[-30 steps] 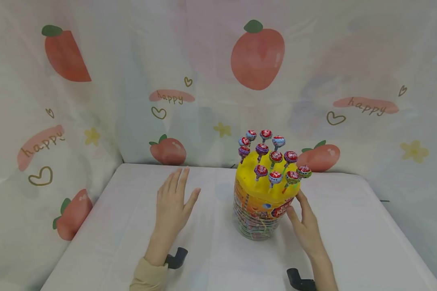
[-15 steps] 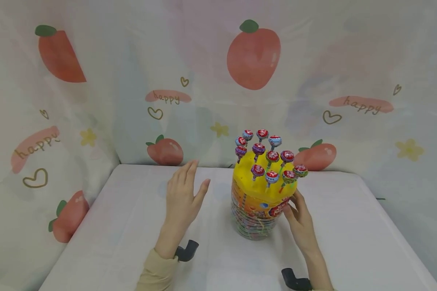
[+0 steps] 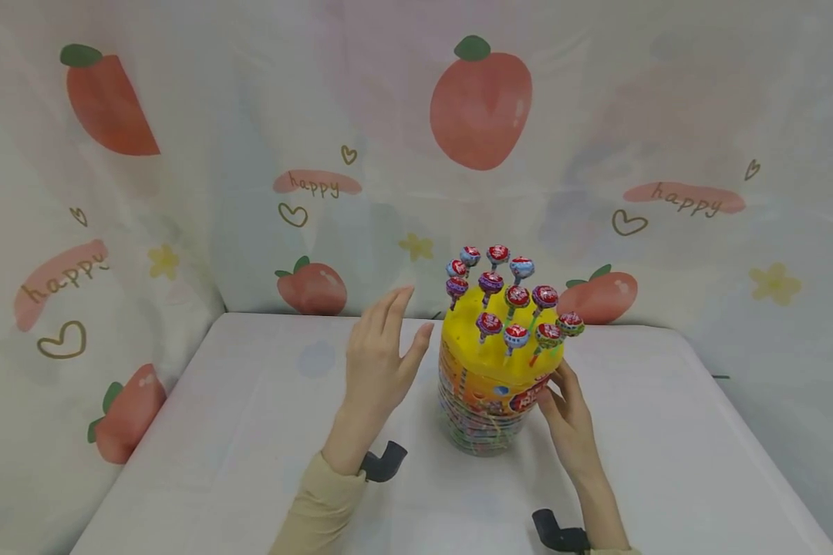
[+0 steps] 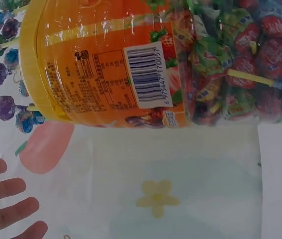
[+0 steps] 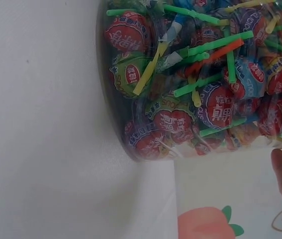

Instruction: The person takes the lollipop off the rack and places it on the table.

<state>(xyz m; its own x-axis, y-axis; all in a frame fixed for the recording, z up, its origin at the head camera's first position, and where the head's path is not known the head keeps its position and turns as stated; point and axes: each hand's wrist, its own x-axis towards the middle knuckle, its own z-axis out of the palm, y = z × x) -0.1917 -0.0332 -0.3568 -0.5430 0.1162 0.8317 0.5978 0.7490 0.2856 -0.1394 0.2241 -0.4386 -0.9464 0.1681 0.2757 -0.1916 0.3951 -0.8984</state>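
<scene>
A clear plastic jar (image 3: 482, 424) of wrapped lollipops stands upright on the white table, with an orange label and a yellow lid (image 3: 472, 339). Several lollipops (image 3: 517, 297) stick up out of the lid. My left hand (image 3: 378, 362) is in the air left of the jar, apart from it, fingers extended and thumb spread. In the left wrist view its fingers (image 4: 11, 209) hold nothing, and the barcode side of the jar (image 4: 116, 69) shows. My right hand (image 3: 571, 424) rests against the jar's right side, its fingertips partly hidden behind it. The right wrist view shows heaped lollipops (image 5: 170, 119) inside.
The white table (image 3: 264, 432) spreads around the jar. A pale curtain (image 3: 305, 92) printed with peaches, flowers and "happy" hangs behind and at the sides. Black curved pieces (image 3: 558, 532) sit at both wrists.
My left hand has moved right, toward the jar, and slightly up. My right hand stays beside the jar. The whole head view has shifted slightly.
</scene>
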